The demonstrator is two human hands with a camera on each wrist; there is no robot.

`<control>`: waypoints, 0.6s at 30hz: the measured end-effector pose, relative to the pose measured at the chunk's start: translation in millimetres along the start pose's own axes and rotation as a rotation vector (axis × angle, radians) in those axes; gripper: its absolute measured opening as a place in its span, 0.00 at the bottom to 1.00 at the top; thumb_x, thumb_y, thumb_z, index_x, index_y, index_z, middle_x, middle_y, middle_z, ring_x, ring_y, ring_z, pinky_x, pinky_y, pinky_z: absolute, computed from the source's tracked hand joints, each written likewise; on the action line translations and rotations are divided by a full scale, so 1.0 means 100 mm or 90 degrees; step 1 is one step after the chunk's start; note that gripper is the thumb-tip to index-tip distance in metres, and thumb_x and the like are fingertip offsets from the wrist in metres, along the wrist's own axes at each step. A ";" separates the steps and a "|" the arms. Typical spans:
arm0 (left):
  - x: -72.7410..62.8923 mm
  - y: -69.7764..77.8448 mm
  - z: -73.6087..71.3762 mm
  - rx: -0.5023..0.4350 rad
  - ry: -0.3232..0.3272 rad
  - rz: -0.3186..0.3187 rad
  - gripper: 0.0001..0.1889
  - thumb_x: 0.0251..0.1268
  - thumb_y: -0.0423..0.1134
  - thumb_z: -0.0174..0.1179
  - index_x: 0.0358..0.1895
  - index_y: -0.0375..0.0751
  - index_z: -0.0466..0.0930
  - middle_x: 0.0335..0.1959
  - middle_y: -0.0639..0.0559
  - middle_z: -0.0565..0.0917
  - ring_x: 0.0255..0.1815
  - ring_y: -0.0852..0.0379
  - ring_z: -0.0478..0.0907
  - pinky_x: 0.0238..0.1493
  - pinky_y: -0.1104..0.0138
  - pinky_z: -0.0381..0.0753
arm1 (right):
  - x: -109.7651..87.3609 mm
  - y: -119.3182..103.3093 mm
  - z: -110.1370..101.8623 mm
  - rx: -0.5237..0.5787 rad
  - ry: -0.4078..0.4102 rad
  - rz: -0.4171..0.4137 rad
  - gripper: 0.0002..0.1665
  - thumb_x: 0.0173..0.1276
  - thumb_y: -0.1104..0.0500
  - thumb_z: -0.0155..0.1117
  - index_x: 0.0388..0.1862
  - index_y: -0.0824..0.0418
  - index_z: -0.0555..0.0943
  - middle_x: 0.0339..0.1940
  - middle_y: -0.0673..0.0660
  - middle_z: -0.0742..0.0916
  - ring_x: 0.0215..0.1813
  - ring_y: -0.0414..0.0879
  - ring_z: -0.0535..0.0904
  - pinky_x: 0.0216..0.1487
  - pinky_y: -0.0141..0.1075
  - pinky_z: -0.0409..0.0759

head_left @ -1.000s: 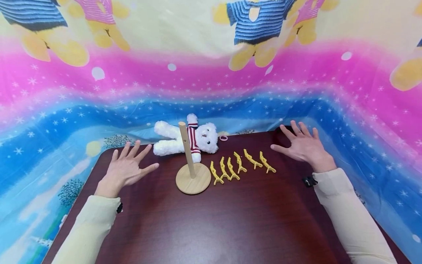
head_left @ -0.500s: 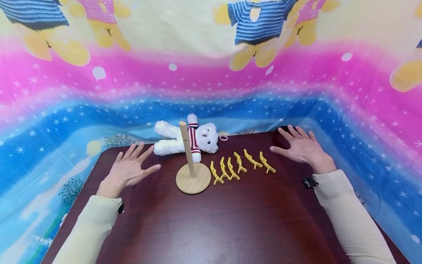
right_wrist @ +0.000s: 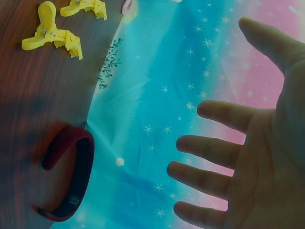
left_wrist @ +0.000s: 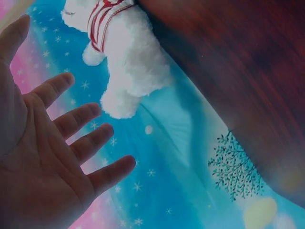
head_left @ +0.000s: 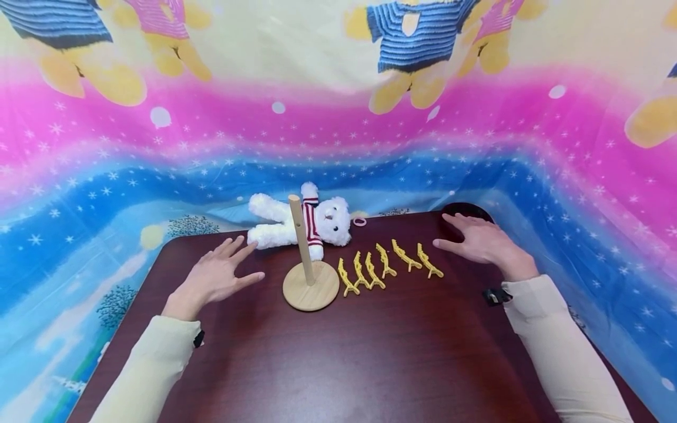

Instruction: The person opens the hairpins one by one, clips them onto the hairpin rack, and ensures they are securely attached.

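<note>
My left hand (head_left: 213, 276) hovers over the table's left side with fingers spread, holding nothing. Nearest to it is a white teddy bear (head_left: 328, 220) in a red-striped top, lying on its back. My right hand (head_left: 488, 242) hovers at the right, also spread and holding nothing. Behind its fingers is a dark red headband (right_wrist: 86, 157), partly hidden in the head view. Several yellow hair clips (head_left: 404, 255) lie in a row between the hands. A wooden stand (head_left: 310, 296) with an upright post is left of the clips, in front of the bear.
A small pink hair tie (head_left: 359, 222) lies beside the bear's head. The dark wooden table (head_left: 338, 364) ends at the back against a printed cloth (head_left: 338, 135) with snowflakes and bear pictures, which also runs along both sides.
My left hand has shifted slightly right. The fingers of both hands have tipped lower, and more of the headband shows behind the right hand. The objects on the table have not moved.
</note>
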State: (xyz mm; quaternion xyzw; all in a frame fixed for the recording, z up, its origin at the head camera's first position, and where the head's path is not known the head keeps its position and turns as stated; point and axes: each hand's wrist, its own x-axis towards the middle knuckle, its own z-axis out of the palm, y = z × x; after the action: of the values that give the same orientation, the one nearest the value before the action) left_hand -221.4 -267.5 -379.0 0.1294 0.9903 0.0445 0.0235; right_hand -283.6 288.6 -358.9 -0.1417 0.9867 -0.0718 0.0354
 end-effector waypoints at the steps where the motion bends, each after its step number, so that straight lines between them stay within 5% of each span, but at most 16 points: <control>1: 0.00 0.00 0.01 -0.002 0.001 0.005 0.46 0.66 0.74 0.46 0.80 0.51 0.53 0.81 0.37 0.53 0.82 0.33 0.46 0.76 0.38 0.51 | 0.00 0.00 0.00 0.001 -0.002 -0.003 0.57 0.65 0.20 0.45 0.82 0.54 0.55 0.80 0.69 0.61 0.78 0.71 0.55 0.73 0.69 0.54; 18: 0.04 0.07 0.20 -0.070 0.019 0.055 0.41 0.65 0.67 0.57 0.78 0.57 0.59 0.79 0.40 0.60 0.78 0.35 0.59 0.68 0.38 0.67 | -0.02 0.06 0.19 0.081 0.035 -0.033 0.47 0.68 0.30 0.57 0.75 0.59 0.68 0.69 0.67 0.78 0.67 0.65 0.75 0.65 0.64 0.70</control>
State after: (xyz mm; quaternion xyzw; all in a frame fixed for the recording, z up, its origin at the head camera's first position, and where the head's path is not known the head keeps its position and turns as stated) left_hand -221.9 -257.8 -398.3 0.1696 0.9802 0.1017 0.0142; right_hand -281.8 292.6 -378.4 -0.1624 0.9767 -0.1393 0.0152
